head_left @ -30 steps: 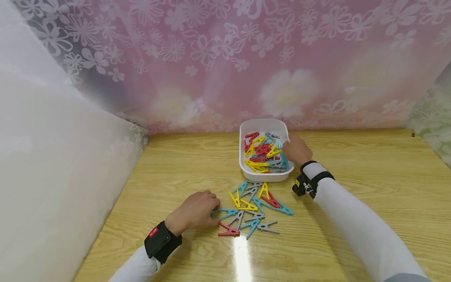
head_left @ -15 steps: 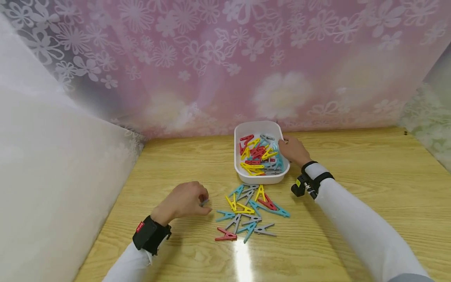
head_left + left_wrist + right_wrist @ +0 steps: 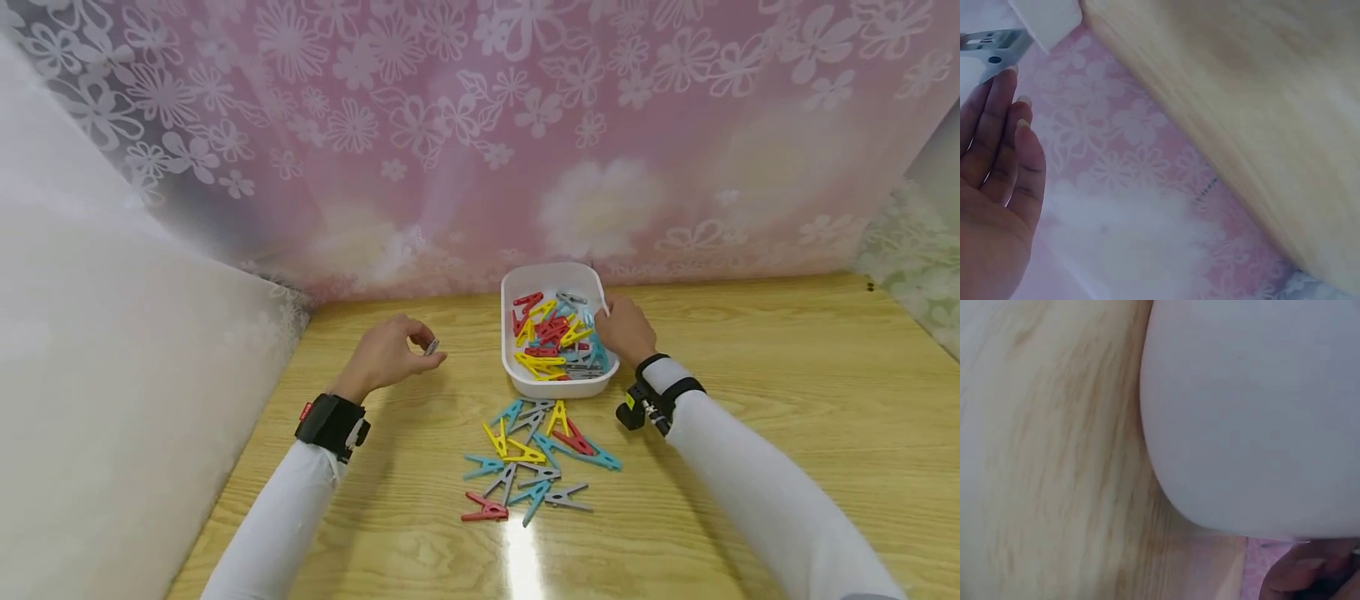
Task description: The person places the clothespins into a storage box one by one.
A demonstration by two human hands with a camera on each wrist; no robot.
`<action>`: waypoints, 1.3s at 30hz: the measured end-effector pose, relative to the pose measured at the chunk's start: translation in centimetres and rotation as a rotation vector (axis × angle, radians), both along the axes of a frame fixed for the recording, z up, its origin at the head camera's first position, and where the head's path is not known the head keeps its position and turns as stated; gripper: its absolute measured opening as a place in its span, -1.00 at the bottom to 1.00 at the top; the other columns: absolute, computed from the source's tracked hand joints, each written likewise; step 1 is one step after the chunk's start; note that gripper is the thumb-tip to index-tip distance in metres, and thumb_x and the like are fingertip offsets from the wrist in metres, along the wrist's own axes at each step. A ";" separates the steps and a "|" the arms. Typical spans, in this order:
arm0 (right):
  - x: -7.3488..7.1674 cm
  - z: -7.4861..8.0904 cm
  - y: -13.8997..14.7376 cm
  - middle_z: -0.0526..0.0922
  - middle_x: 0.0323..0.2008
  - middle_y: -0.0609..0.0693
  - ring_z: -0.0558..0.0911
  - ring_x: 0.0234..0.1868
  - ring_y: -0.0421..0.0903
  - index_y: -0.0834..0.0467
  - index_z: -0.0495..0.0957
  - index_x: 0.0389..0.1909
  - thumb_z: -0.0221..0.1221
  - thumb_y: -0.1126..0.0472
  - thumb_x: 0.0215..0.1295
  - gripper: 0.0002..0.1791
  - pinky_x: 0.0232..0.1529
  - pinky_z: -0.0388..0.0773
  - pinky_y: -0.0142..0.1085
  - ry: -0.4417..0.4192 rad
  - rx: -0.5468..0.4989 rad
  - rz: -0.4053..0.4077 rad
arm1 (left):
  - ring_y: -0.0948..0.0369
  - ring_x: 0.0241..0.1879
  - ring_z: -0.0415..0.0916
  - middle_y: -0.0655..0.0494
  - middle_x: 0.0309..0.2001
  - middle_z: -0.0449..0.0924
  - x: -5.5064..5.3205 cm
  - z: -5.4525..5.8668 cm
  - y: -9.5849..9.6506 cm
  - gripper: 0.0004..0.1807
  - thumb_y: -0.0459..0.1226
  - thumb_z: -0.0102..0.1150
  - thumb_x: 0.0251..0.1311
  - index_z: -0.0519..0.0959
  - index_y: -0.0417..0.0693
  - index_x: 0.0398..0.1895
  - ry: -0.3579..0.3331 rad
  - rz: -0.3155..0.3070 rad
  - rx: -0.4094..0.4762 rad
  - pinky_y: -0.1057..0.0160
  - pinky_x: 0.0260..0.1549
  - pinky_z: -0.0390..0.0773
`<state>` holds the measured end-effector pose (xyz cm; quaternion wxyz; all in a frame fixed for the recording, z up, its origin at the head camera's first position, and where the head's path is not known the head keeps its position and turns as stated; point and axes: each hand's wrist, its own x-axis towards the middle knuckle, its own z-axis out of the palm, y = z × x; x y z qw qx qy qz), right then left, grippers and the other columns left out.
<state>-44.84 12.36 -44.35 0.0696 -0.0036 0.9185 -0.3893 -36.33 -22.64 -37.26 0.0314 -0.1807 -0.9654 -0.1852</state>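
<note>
My left hand [image 3: 386,354] pinches a grey clothespin [image 3: 431,347] between thumb and fingers, above the table left of the white bin. In the left wrist view the grey clothespin [image 3: 999,47] shows at the fingertips, with a corner of the bin [image 3: 1050,22] beyond it. The white plastic bin [image 3: 510,375] holds red, yellow, blue and grey clothespins. My right hand [image 3: 628,331] grips the bin's right rim. In the right wrist view the bin's outer wall [image 3: 1247,419] fills much of the picture, with a few fingers [image 3: 1300,575] at the bottom corner.
Several loose clothespins [image 3: 525,450] lie spread in front of the bin on the wooden table [image 3: 375,517]. A pink flowered curtain [image 3: 450,167] hangs right behind the bin, and a white sheet [image 3: 112,375] stands along the left side.
My left hand has left the loose pile with a grey clothespin, moving first left and then away towards the back. The right hand stays on the bin's rim.
</note>
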 end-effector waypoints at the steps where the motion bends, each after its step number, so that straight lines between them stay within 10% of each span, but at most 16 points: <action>1: 0.0 -0.1 0.0 0.55 -0.09 0.25 0.55 -0.18 0.09 0.33 0.28 0.32 -0.15 0.16 0.45 -0.49 -0.39 0.40 -0.22 -0.005 0.000 -0.008 | 0.18 -0.30 0.50 0.22 -0.34 0.58 -0.5 0.2 0.2 -0.70 0.07 0.27 0.11 0.64 0.06 -0.34 -0.005 0.002 0.011 0.15 -0.33 0.49; 13: 0.2 -0.2 -0.4 0.51 0.08 0.30 0.56 -0.07 0.14 0.32 0.20 0.37 -0.15 0.16 0.45 -0.46 -0.26 0.50 -0.09 -0.002 0.004 -0.031 | 0.26 -0.40 0.52 0.20 -0.37 0.60 -5.7 3.6 7.3 -0.71 0.03 0.28 0.10 0.62 0.02 -0.36 -0.044 -0.108 0.085 0.25 -0.41 0.52; 22: 0.0 -0.4 -0.5 0.49 0.11 0.29 0.55 -0.02 0.15 0.30 0.19 0.38 -0.13 0.15 0.46 -0.45 -0.11 0.50 0.01 -0.023 0.010 -0.052 | 0.25 -0.30 0.50 0.15 -0.29 0.61 -7.3 3.1 11.4 -0.55 0.13 0.23 0.11 0.65 -0.04 -0.22 0.058 -0.162 0.012 0.30 -0.29 0.49; 28: 0.0 -0.5 -0.6 0.50 0.10 0.28 0.55 -0.01 0.15 0.29 0.19 0.38 -0.15 0.15 0.46 -0.46 -0.12 0.50 0.01 -0.018 0.007 -0.053 | 0.16 -0.13 0.48 0.07 -0.08 0.57 -7.2 2.8 11.1 -0.35 0.15 0.17 0.16 0.47 -0.08 0.17 0.055 -0.128 0.029 0.24 -0.16 0.47; 39: -0.1 -0.4 -0.4 0.48 0.11 0.31 0.57 -0.02 0.17 0.32 0.16 0.39 -0.15 0.15 0.46 -0.44 -0.12 0.53 0.01 -0.006 0.009 -0.049 | 0.30 -0.47 0.46 0.27 -0.49 0.54 -4.3 0.5 7.1 -0.81 -0.07 0.20 0.19 0.57 0.06 -0.45 -0.047 -0.179 0.008 0.30 -0.42 0.46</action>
